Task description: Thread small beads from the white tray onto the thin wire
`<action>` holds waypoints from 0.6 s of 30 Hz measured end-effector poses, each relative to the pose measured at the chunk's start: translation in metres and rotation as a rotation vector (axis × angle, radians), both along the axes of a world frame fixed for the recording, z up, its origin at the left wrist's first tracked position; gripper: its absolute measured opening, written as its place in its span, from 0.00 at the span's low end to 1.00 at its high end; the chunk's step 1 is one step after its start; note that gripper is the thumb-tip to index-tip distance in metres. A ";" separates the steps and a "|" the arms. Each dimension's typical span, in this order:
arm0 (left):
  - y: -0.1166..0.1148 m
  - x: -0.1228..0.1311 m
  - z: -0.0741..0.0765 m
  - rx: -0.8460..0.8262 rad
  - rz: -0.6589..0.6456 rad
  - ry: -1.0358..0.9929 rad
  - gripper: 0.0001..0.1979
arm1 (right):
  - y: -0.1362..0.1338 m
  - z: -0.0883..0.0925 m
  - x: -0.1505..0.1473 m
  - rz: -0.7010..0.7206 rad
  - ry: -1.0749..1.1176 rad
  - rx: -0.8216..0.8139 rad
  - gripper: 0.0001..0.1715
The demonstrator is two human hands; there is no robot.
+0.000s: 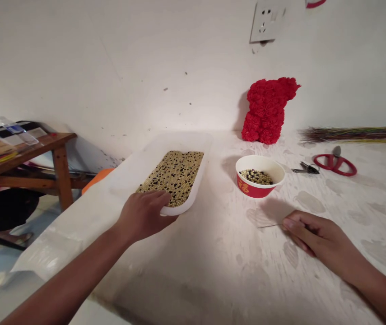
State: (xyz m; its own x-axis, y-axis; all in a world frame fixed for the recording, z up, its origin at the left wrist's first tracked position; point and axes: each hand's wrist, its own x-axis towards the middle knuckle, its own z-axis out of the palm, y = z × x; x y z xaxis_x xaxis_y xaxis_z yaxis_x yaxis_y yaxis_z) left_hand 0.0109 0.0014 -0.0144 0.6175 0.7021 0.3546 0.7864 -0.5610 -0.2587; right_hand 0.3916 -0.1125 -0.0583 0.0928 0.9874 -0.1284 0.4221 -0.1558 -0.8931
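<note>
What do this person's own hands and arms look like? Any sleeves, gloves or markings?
The left hand and right hand are bare, as are the left forearm and right forearm: no sleeves, gloves, watch, rings or markings show.

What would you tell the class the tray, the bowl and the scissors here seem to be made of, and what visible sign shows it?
The tray looks like matte white plastic, its rim translucent. The bowl has a smooth, glossy red printed outside, perhaps ceramic or coated paper; the look leaves that open. The scissors seem to have shiny moulded red plastic handles and grey metal blades.
</note>
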 end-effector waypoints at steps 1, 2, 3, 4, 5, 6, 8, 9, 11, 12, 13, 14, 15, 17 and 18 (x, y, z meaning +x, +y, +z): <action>0.000 0.000 0.000 -0.009 -0.001 0.001 0.18 | 0.000 0.000 0.000 0.005 0.000 0.002 0.31; 0.000 0.001 0.000 -0.019 0.003 0.006 0.17 | 0.000 0.000 0.000 0.010 -0.001 0.004 0.31; 0.001 0.001 0.000 -0.026 0.012 0.012 0.17 | 0.000 0.001 -0.001 0.012 -0.004 0.005 0.31; 0.001 0.001 0.000 -0.031 0.023 0.019 0.17 | 0.000 0.001 -0.001 0.008 -0.007 0.006 0.31; 0.001 0.002 0.001 -0.036 0.032 0.025 0.17 | 0.000 0.001 -0.001 0.000 -0.009 0.006 0.31; 0.001 0.002 0.001 -0.041 0.036 0.028 0.18 | -0.001 0.001 -0.002 -0.009 -0.009 0.006 0.31; 0.001 0.002 0.002 -0.047 0.034 0.021 0.18 | -0.001 0.001 -0.002 -0.017 -0.003 0.007 0.31; 0.001 0.003 0.003 -0.048 0.032 0.017 0.18 | -0.001 0.001 -0.002 -0.013 0.002 0.009 0.30; 0.001 0.005 0.004 -0.050 0.044 0.019 0.18 | 0.000 0.002 -0.003 -0.004 0.010 0.012 0.30; 0.002 0.007 0.004 -0.052 0.057 0.029 0.19 | 0.000 0.002 -0.003 -0.004 0.011 0.011 0.30; 0.003 0.010 0.004 -0.052 0.071 0.041 0.19 | 0.000 0.002 -0.003 -0.009 0.011 0.009 0.30; 0.004 0.012 0.004 -0.053 0.083 0.052 0.20 | 0.000 0.002 -0.002 -0.015 0.011 0.007 0.30; 0.004 0.014 0.004 -0.053 0.091 0.062 0.20 | 0.000 0.002 -0.002 -0.018 0.013 0.005 0.30; 0.003 0.016 0.004 -0.049 0.094 0.069 0.19 | 0.000 0.002 0.000 -0.007 0.016 0.004 0.30; 0.003 0.017 0.005 -0.048 0.093 0.070 0.18 | 0.001 0.001 0.000 0.005 0.019 0.004 0.30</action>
